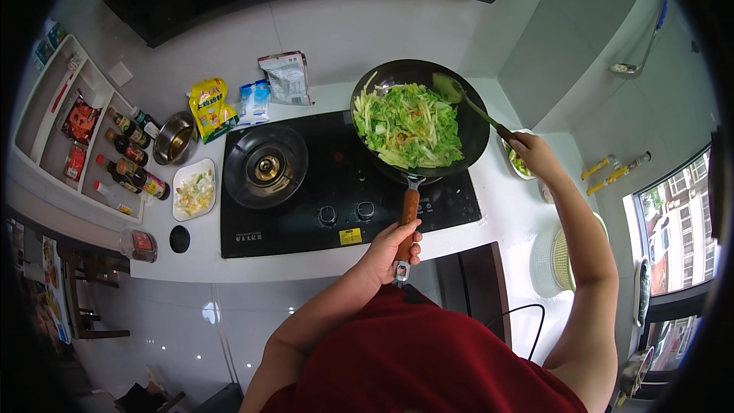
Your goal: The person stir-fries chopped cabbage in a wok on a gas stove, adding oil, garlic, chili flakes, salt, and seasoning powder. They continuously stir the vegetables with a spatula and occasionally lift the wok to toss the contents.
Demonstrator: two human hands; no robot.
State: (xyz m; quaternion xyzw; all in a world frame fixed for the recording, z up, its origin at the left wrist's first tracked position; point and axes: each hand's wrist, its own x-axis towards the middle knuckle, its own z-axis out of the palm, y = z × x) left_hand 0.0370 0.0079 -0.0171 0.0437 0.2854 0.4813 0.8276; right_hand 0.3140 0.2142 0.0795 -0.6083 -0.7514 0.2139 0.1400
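Observation:
My left hand (393,246) is wrapped around the brown wooden handle (410,206) of a dark wok (476,132). The wok is over the right side of a black glass gas hob (321,183). A heap of chopped green leafy vegetable (410,123) with pale strips and a few reddish bits fills much of it. My right hand (530,155) grips the dark handle of a green spatula (487,117), whose blade rests against the wok's right inner wall beside the greens.
The left burner (266,167) is bare. Left of the hob are a white dish of chopped aromatics (194,189), a steel pot of brown liquid (175,137) and several sauce bottles (126,149). Seasoning bags (212,106) stand behind. A white dish of greens (519,163) and a colander (565,258) sit right.

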